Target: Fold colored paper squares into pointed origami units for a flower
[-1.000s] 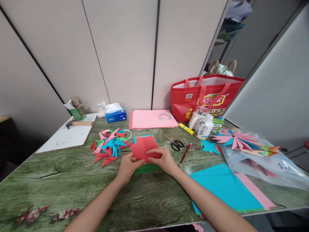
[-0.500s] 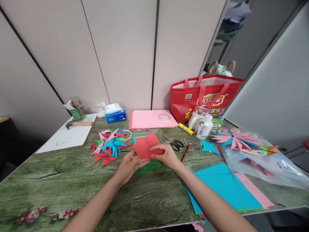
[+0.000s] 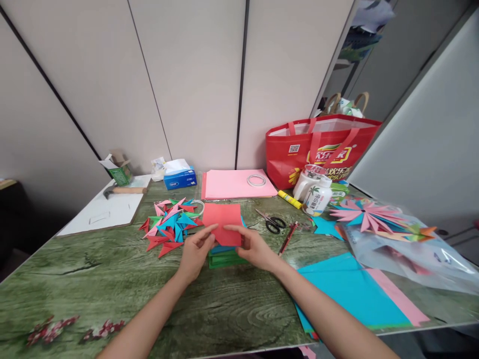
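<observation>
A square of red paper [image 3: 223,215] is held flat between my two hands, its near edge towards me. My left hand [image 3: 196,249] pinches its left near corner between thumb and fingers. On the other side, my right hand [image 3: 254,248] grips the right near corner, its index finger lying across the top. Beneath the red square, partly hidden, sits a stack of blue and green paper [image 3: 226,259] on the table. Just left of my hands lies a heap of folded pink, blue, green and red paper pieces [image 3: 172,223].
Scissors [image 3: 272,222], a red pen [image 3: 288,238] and a yellow glue stick [image 3: 289,199] lie right of my hands. Large blue sheets [image 3: 348,289] rest near the front edge. Behind stand a white bottle [image 3: 318,197] and a red bag [image 3: 282,154]. A hammer [image 3: 125,190] lies on a white board at left.
The red paper has gone from tilted and partly folded up to a flat, squared-up sheet. My right hand has shifted from over its middle to its right near corner.
</observation>
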`<action>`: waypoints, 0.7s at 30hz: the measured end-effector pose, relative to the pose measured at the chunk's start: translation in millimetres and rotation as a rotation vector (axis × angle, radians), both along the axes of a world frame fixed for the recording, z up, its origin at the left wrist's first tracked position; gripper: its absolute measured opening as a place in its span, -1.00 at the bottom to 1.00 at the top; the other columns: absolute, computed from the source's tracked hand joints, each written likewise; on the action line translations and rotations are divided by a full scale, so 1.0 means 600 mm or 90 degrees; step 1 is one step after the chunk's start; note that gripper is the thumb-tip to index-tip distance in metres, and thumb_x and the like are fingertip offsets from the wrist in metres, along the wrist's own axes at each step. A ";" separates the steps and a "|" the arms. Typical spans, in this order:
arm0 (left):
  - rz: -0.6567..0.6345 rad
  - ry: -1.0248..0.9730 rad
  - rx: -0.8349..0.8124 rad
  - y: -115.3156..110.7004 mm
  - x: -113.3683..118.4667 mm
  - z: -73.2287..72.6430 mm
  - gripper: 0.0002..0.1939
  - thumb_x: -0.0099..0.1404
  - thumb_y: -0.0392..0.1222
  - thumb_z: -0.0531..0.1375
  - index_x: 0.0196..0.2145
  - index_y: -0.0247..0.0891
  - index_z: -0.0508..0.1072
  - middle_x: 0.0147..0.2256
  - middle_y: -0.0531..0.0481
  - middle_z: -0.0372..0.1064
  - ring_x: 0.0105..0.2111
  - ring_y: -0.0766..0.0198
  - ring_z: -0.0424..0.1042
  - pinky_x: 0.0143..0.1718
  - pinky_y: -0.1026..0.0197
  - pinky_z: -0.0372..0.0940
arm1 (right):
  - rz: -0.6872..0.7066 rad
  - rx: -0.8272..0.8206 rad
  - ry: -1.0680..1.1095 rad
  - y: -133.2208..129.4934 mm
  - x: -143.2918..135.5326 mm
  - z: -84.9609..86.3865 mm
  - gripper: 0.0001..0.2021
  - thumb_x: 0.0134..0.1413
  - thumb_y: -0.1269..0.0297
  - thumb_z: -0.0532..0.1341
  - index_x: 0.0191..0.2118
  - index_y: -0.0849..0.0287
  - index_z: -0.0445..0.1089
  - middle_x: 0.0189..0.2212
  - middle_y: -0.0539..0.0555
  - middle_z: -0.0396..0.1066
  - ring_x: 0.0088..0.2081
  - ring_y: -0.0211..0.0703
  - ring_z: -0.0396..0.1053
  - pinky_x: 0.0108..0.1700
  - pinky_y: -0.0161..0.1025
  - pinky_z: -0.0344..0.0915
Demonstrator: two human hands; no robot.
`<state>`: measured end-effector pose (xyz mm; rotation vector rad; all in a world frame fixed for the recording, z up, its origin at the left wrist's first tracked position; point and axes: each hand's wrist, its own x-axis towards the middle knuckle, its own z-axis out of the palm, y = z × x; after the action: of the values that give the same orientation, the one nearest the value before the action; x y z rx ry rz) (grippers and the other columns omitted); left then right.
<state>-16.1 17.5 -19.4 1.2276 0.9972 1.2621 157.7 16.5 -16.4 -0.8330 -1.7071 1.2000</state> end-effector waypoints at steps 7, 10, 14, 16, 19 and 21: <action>0.035 0.018 -0.011 -0.003 0.003 0.018 -0.60 -0.07 -0.25 0.27 -0.19 -0.30 0.43 -0.30 -0.03 0.41 -0.48 0.36 0.38 -0.41 0.31 0.30 | -0.014 0.039 -0.007 0.002 0.006 0.001 -0.63 -0.15 0.44 0.21 -0.11 0.08 0.34 -0.18 0.07 0.29 -0.16 -0.18 0.29 -0.13 -0.25 0.26; 0.027 0.031 -0.019 -0.003 0.004 0.020 -0.57 -0.09 -0.26 0.27 -0.18 -0.32 0.44 -0.36 -0.03 0.43 -0.49 0.35 0.38 -0.44 0.34 0.29 | -0.044 0.033 -0.006 0.005 0.010 0.006 -0.70 -0.24 0.29 0.31 -0.25 0.11 0.42 -0.29 0.05 0.30 -0.26 -0.20 0.31 -0.22 -0.27 0.29; -0.012 0.064 -0.007 -0.007 0.006 0.021 -0.58 -0.06 -0.27 0.25 -0.17 -0.34 0.44 -0.42 -0.01 0.44 -0.46 0.31 0.40 -0.43 0.34 0.28 | -0.118 0.022 0.006 0.006 0.007 0.005 -0.74 -0.34 0.18 0.34 -0.42 0.18 0.41 -0.44 0.01 0.33 -0.38 -0.21 0.31 -0.32 -0.29 0.27; -0.032 0.076 0.003 -0.012 0.009 0.021 -0.59 -0.04 -0.27 0.22 -0.16 -0.34 0.43 -0.49 0.03 0.43 -0.50 0.33 0.39 -0.46 0.35 0.27 | -0.158 0.000 0.041 0.005 0.001 0.002 -0.70 -0.37 0.16 0.35 -0.44 0.18 0.36 -0.49 -0.01 0.33 -0.44 -0.23 0.29 -0.39 -0.31 0.26; -0.053 0.078 -0.004 -0.019 0.013 0.023 -0.59 -0.02 -0.29 0.20 -0.14 -0.35 0.42 -0.58 0.07 0.41 -0.56 0.34 0.38 -0.52 0.36 0.26 | -0.207 -0.025 0.094 0.004 -0.007 -0.005 -0.64 -0.41 0.16 0.37 -0.43 0.17 0.26 -0.54 -0.06 0.27 -0.52 -0.28 0.23 -0.48 -0.35 0.21; -0.057 0.060 -0.019 -0.023 0.017 0.025 -0.60 -0.02 -0.31 0.21 -0.16 -0.33 0.44 -0.54 0.06 0.45 -0.52 0.32 0.42 -0.46 0.34 0.30 | -0.236 -0.023 0.103 0.005 -0.010 -0.008 -0.63 -0.41 0.16 0.37 -0.44 0.16 0.23 -0.58 -0.08 0.22 -0.56 -0.31 0.18 -0.53 -0.37 0.15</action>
<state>-6.0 3.6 -4.3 1.3047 1.0133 1.1245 151.5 19.3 -21.1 -0.9959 -1.3338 1.0164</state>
